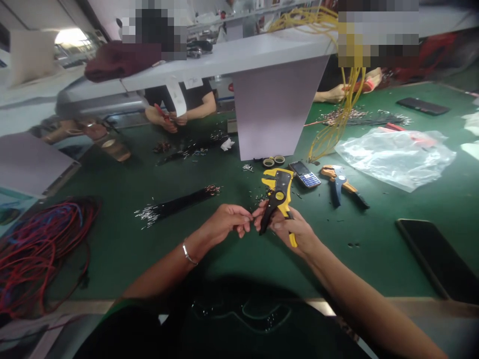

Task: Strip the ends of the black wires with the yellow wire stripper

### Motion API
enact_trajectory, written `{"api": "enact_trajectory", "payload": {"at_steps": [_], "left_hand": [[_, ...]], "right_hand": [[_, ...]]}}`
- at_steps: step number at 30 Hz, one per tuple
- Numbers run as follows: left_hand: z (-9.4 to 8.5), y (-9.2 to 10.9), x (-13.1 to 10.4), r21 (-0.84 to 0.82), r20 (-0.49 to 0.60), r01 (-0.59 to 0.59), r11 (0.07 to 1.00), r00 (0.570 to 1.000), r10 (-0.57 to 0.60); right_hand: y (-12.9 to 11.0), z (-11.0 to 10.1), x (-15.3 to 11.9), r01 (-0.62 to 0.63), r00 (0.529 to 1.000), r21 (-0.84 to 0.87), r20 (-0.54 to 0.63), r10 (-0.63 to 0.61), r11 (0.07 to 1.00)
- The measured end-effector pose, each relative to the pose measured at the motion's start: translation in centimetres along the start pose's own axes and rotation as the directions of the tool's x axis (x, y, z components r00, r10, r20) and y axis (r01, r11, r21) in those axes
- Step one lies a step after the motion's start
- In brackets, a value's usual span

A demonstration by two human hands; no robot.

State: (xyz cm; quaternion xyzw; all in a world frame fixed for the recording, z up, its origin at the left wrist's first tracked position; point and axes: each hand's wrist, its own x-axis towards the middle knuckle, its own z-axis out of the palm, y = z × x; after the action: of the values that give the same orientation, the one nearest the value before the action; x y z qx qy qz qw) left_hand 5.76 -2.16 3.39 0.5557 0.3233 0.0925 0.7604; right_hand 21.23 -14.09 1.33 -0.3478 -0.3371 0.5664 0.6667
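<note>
In my right hand [295,227] lie the yellow-and-black wire strippers [279,197], jaws pointing away from me and to the left. My left hand [232,219] is pinched, its fingertips meeting those of my right hand just left of the tool. Whatever sits between the fingertips is too small to make out. Left of my hands a bundle of short black wires [179,204] rests on the green table [149,271], bare metal showing at both ends. Small dark scraps are scattered beyond the strippers.
Beyond my hands are a keypad phone [305,174], two tape rolls [274,161] and blue-and-orange wire strippers [341,184]. A clear plastic bag [396,157] and a large smartphone [437,259] lie right. Red and blue wire coils [45,249] are at left. Co-workers sit across the table.
</note>
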Motion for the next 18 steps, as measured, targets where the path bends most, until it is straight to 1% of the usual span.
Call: {"api": "enact_trajectory", "payload": {"at_steps": [6, 12, 15, 18], "left_hand": [[0.07, -0.03, 0.01, -0.001, -0.002, 0.002, 1.0, 1.0, -0.002], [-0.31, -0.37, 0.15, -0.015, 0.05, 0.008, 1.0, 0.999, -0.007], [-0.35, -0.5, 0.13, -0.002, 0.072, 0.023, 1.0, 0.997, -0.023], [-0.54, -0.52, 0.16, 0.014, 0.038, 0.013, 1.0, 0.999, -0.013]], "right_hand": [[-0.1, -0.31, 0.21, -0.049, 0.999, 0.084, 0.02, 0.047, 0.995], [0.38, -0.78, 0.35, -0.064, 0.996, 0.15, 0.069, 0.054, 0.987], [0.51, -0.82, 0.26, -0.064, 0.996, 0.143, 0.067, 0.055, 0.988], [0.41, -0.77, 0.13, -0.053, 0.998, 0.104, 0.048, 0.049, 0.993]]}}
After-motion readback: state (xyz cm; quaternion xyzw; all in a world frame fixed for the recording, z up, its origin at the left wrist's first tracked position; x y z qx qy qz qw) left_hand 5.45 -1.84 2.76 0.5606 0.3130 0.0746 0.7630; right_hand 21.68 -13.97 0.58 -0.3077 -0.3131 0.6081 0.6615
